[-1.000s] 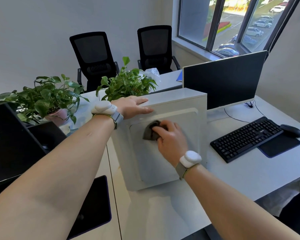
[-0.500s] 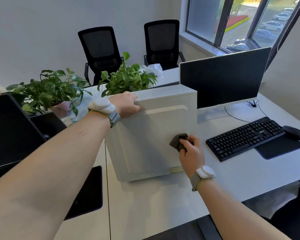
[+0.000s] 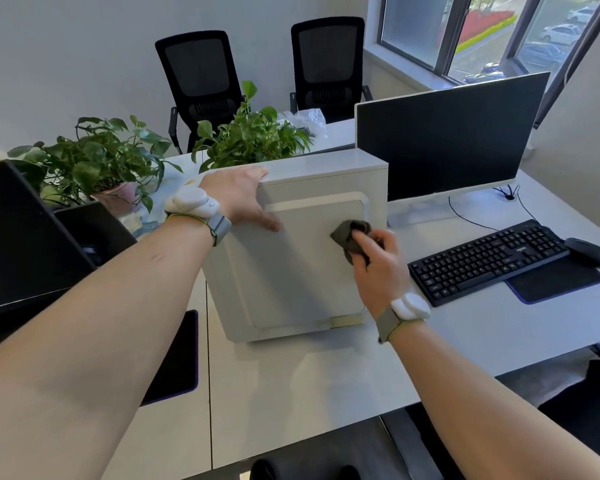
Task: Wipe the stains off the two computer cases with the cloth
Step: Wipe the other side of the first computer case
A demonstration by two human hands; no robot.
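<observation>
Cloth now higher on the case than half a second ago, up from the lower right of the side panel to the right edge near the middle. Left hand much the same as before, on the top left corner.

White computer case standing upright on the worktop, in the middle of the frame. Left hand laid over the top left corner, fingers fairly straight, thumb down on the side panel, steadying the box. Right hand curled round the dark bunched-up cloth, pressing it on the right side of the panel. Hands well apart, one at each side of the case.

Black monitor behind the case on the right, keyboard and mouse to the right of it. Two green plants at the left and behind. Two black chairs by the wall at the top.

Step in hand, at a guess: rubbing the side panel of the first case. No stains plain to see on the panel from here. Only one case in view; second one not to be seen.

Next, most likely: more rubbing over the rest of the panel, with a firm push from the cloth and a steady hold at the corner so the box does not slide or tip. Then on to the other case.
</observation>
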